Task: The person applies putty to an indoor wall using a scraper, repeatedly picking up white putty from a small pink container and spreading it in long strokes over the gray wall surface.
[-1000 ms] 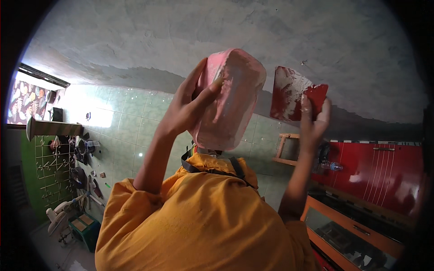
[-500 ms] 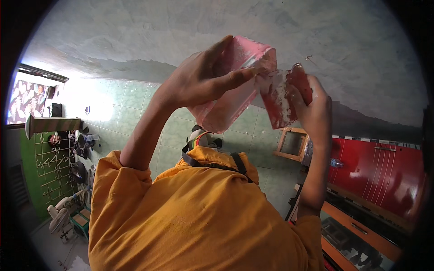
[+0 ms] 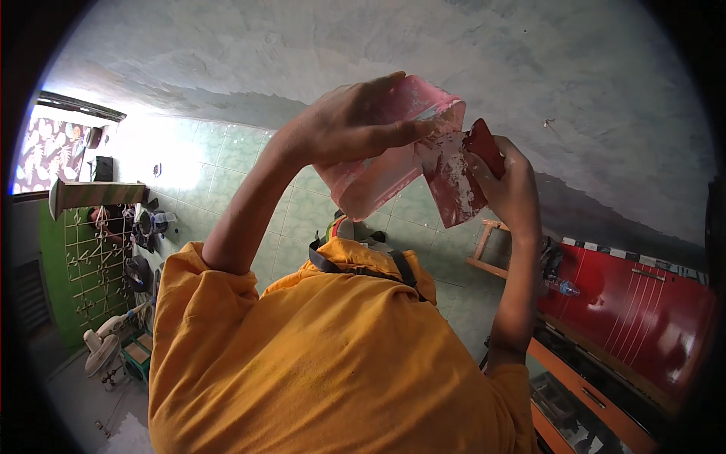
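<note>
Fan (image 3: 106,354), white, low at far left; grille (image 3: 97,266), pale, just beyond it; left hand (image 3: 342,122), wrapped round the tub (image 3: 380,184), thumb over its near side; the tub, pink, tilted, held up before the wall (image 3: 378,45) near our centre; scraper (image 3: 448,198), dark red, flat, pale paste (image 3: 458,175) streaked down its face, its left end overlapping the tub, though whether they touch we cannot tell; right hand (image 3: 516,185), pinching the scraper, thumb on the near face; cabinet (image 3: 605,291), red, glossy, far right; for good handling, we judge it best to keep the left grip firm and the tub steady, the scraper's edge flat along the rim, strokes short and even, the left thumb clear.
</note>
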Action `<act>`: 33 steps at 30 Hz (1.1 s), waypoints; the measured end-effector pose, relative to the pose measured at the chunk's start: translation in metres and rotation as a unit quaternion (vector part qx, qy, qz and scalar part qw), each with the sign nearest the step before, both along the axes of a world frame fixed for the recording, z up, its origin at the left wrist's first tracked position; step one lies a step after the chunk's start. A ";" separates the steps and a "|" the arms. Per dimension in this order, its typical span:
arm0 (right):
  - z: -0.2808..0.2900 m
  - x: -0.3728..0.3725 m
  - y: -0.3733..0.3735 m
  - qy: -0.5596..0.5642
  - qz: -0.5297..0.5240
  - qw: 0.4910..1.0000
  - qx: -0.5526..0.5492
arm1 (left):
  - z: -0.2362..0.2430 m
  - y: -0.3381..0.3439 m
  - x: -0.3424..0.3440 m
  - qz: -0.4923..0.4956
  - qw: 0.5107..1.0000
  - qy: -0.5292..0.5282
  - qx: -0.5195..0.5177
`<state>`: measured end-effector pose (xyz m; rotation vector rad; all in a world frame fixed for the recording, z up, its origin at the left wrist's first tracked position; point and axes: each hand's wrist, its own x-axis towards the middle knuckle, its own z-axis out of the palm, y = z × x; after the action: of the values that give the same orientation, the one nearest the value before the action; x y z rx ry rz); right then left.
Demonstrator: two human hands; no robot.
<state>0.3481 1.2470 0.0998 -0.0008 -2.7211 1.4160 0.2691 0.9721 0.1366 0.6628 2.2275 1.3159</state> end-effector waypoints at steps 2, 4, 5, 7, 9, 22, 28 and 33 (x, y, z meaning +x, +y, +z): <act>0.000 -0.005 -0.002 -0.059 0.010 0.998 -0.023 | -0.002 -0.004 -0.003 0.009 1.000 0.000 -0.001; -0.001 -0.008 -0.006 -0.068 0.027 0.997 -0.020 | -0.006 -0.007 -0.008 0.016 1.000 0.000 0.000; -0.002 -0.009 -0.008 -0.077 0.044 0.996 -0.018 | -0.007 -0.009 -0.010 0.022 1.000 0.004 0.014; -0.004 -0.007 -0.017 -0.063 0.033 0.997 -0.013 | -0.012 -0.010 -0.013 0.030 0.999 0.007 0.031; -0.011 -0.006 -0.022 -0.032 0.029 0.999 -0.033 | -0.020 -0.010 -0.017 0.030 0.998 0.046 0.018; -0.023 -0.015 -0.065 -0.021 0.079 0.996 -0.036 | -0.040 -0.024 -0.051 0.048 0.998 0.024 0.015; -0.022 -0.010 -0.068 -0.112 0.049 0.990 -0.070 | -0.054 -0.024 -0.059 0.052 0.996 -0.010 0.075; -0.021 -0.005 -0.077 -0.105 0.058 0.990 -0.076 | -0.050 -0.031 -0.063 0.027 0.994 -0.055 0.086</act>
<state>0.3432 1.1701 0.0789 -0.0006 -2.8095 1.7482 0.2056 0.9411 0.0863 0.5777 2.0750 1.5458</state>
